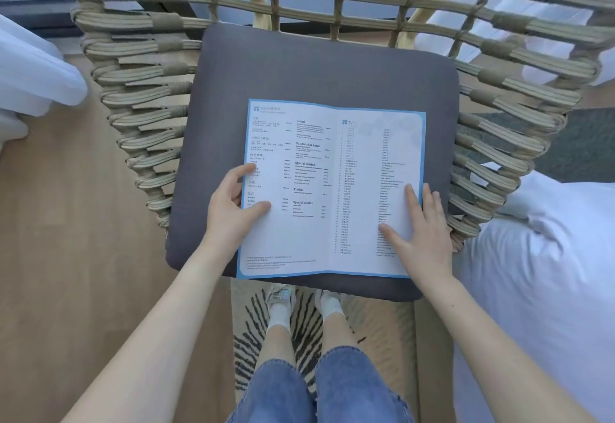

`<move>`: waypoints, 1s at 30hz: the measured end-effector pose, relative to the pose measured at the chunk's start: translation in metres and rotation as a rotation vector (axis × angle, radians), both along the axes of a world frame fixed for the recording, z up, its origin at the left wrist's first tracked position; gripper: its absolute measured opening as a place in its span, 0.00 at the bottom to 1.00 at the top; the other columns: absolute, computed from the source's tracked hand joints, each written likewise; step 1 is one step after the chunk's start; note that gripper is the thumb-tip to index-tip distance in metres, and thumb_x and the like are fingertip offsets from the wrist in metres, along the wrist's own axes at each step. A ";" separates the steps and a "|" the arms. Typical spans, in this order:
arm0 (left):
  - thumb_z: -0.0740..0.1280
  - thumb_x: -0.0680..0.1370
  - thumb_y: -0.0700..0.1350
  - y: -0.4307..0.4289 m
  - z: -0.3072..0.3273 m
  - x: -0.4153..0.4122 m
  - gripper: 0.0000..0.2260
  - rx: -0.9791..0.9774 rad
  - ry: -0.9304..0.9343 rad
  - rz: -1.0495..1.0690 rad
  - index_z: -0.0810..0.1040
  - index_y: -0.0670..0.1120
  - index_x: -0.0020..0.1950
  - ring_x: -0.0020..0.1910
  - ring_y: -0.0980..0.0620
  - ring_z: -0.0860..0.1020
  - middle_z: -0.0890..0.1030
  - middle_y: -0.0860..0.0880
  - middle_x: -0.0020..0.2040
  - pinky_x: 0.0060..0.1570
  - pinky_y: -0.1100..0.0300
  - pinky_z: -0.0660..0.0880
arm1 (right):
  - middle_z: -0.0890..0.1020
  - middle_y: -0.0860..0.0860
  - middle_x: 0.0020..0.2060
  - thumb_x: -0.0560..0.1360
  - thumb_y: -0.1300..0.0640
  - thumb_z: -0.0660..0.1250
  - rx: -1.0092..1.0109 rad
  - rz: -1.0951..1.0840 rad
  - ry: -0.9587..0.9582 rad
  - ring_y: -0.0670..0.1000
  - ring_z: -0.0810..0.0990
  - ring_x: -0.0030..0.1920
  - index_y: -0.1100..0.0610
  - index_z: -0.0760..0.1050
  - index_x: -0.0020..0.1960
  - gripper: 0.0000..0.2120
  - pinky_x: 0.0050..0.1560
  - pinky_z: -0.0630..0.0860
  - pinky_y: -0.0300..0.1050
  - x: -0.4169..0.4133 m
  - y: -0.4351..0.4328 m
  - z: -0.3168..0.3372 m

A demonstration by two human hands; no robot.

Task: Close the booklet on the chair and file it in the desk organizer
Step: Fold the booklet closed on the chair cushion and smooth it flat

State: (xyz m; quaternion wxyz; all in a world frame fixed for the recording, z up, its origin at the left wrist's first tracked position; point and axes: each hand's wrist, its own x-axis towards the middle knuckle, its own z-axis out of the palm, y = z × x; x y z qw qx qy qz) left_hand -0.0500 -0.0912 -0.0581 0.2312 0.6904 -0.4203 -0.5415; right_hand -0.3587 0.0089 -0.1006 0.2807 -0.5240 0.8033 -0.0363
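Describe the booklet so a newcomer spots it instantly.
Find the woven rattan chair with a dark grey seat cushion. Lying open flat on that cushion is the white, blue-bordered paper booklet, with the left hand and right hand on its side edges. It is the only printed item there.

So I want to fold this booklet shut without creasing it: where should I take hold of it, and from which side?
Take the booklet by an outer long edge, probably the right one, where the right hand already lies with fingers flat. It lies open and flat on the grey cushion, its fold running down the middle, so lifting that edge swings the page over. The left hand can steady the other page.
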 end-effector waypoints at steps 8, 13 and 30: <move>0.73 0.70 0.32 -0.005 0.023 -0.001 0.27 -0.051 0.051 -0.005 0.75 0.55 0.64 0.50 0.56 0.83 0.84 0.53 0.56 0.47 0.61 0.80 | 0.49 0.50 0.81 0.76 0.39 0.66 0.013 -0.038 0.018 0.53 0.44 0.80 0.47 0.50 0.81 0.40 0.76 0.58 0.57 0.018 -0.001 -0.004; 0.72 0.70 0.31 -0.002 0.042 -0.031 0.27 -0.123 0.114 -0.068 0.75 0.55 0.63 0.52 0.55 0.82 0.83 0.50 0.57 0.48 0.63 0.79 | 0.49 0.51 0.81 0.76 0.40 0.66 0.020 -0.053 -0.013 0.54 0.44 0.80 0.47 0.50 0.81 0.40 0.76 0.58 0.58 0.018 -0.003 -0.001; 0.68 0.75 0.39 0.023 0.035 -0.162 0.38 -0.255 -0.004 -0.401 0.57 0.72 0.72 0.40 0.57 0.74 0.76 0.55 0.50 0.40 0.72 0.73 | 0.62 0.42 0.78 0.80 0.47 0.54 -0.190 -0.424 -0.653 0.41 0.59 0.77 0.41 0.54 0.78 0.27 0.76 0.57 0.46 -0.011 -0.004 0.017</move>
